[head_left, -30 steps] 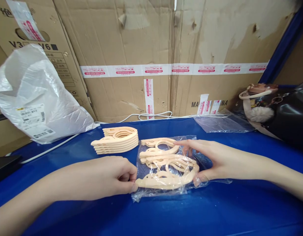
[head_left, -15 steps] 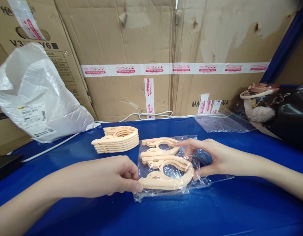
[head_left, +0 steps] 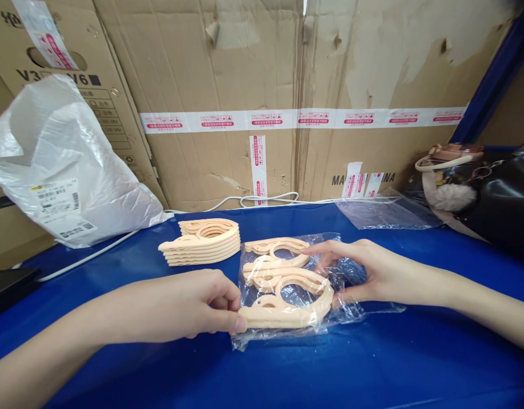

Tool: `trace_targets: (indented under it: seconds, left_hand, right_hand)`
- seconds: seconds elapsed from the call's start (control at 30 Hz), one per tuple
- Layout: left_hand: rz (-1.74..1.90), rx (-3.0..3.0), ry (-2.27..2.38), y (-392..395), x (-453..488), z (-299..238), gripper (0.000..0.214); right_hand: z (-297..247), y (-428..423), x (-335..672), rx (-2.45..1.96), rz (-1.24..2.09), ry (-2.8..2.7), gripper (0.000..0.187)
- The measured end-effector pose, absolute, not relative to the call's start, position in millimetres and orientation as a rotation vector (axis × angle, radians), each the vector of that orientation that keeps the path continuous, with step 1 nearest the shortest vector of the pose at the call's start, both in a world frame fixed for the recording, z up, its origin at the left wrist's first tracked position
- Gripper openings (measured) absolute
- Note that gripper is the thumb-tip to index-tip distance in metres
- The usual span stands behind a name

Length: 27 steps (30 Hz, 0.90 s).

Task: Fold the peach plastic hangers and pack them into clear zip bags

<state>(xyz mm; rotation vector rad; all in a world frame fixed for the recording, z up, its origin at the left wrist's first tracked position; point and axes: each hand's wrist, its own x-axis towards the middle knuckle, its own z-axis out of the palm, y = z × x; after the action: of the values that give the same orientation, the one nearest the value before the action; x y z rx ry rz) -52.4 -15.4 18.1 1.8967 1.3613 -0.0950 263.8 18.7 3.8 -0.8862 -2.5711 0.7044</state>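
Left cardboard box (head_left: 74,68): "V3", "V6" printed. Back carton (head_left: 364,180): "MA…NA", middle hidden by tape. White bag label (head_left: 59,200): barcode, print unreadable.

Pale peach plastic folding hangers (head_left: 283,287) show through a clear glossy plastic bag (head_left: 351,307) on the deep blue table cover (head_left: 372,369). A matching peach hanger stack (head_left: 204,241) sits beside a white crinkled mailer bag (head_left: 66,165). Brown cardboard boxes (head_left: 227,68) carry white tape printed red (head_left: 304,119).

Open blue table (head_left: 287,375) lies near; far side is blocked by hanger stack (head_left: 202,241), white bag (head_left: 61,165) left, cardboard boxes (head_left: 287,85).
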Motion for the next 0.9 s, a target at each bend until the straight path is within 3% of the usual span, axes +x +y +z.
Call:
trace_targets:
  seconds: [0.17,0.3,0.4,0.47,0.6,0.8,0.9]
  left_hand:
    - [-0.099,2.035,1.382,-11.5,-64.4,39.8,0.036]
    - [0.262,2.225,1.386,1.7,-76.5,64.4,0.033]
    - [0.464,2.405,1.549,15.4,-90.9,70.8,0.035]
    - [0.47,2.468,1.619,23.7,-102.3,67.7,0.05]
    - [0.438,2.627,1.603,34.7,-120.9,55.6,0.066]
    - [0.249,2.55,1.638,47.3,-135.1,49.8,0.074]
    - [0.297,2.594,1.603,50.9,-138.3,49.5,0.07]
  right_hand:
    - [5.9,18.8,264.5,-0.887,0.759,-2.577,0.067]
    - [9.6,20.9,268.8,-0.892,0.841,-2.561,0.064]
    - [11.9,22.8,270.3,-0.973,0.884,-2.488,0.051]
    - [12.7,24.1,269.5,-1.041,1.028,-2.349,0.049]
    - [14.2,26.2,266.9,-1.185,1.321,-2.0,0.064]
    - [16.1,26.7,269.3,-1.203,1.347,-2.057,0.073]
    - [15.6,26.8,270.5,-1.221,1.172,-2.133,0.063]
